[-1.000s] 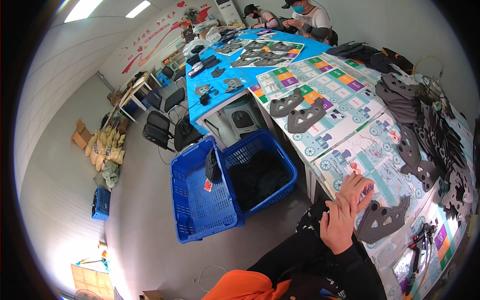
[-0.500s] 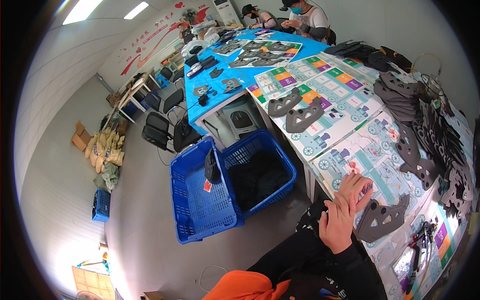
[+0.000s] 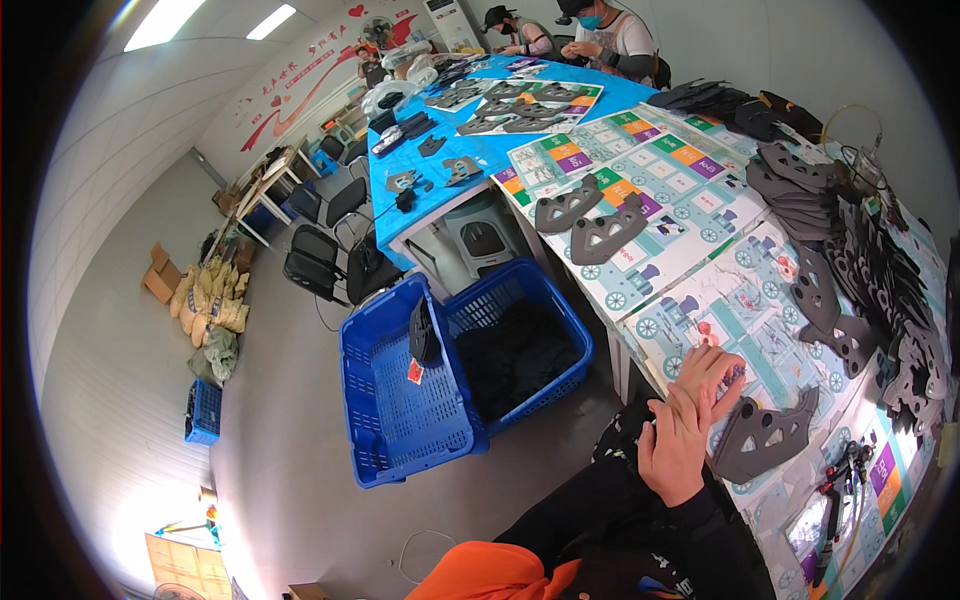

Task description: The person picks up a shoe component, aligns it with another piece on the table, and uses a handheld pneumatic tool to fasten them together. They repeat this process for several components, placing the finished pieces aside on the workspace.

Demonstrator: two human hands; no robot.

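Observation:
My left hand [image 3: 706,374] is curled at the near edge of the table. A small purple speckled patch [image 3: 733,378] shows at its fingers, too small to name. Over the back of that hand lies my right hand [image 3: 674,458], its fingers stretched out and nothing seen in them. Just right of both hands, a dark grey foam pad [image 3: 765,440] with cut-out holes lies flat on the table, apart from the fingers. Farther along are two similar grey pads [image 3: 608,232].
A heap of grey pads [image 3: 880,270] runs along the right side. A black-handled tool [image 3: 832,510] lies near right. Left of the table stand a blue crate [image 3: 365,440] and another blue crate [image 3: 540,392] holding dark material. Two people [image 3: 615,45] work at the far end.
My hands stay in the same place and pose. At the far end, one person's head has shifted slightly.

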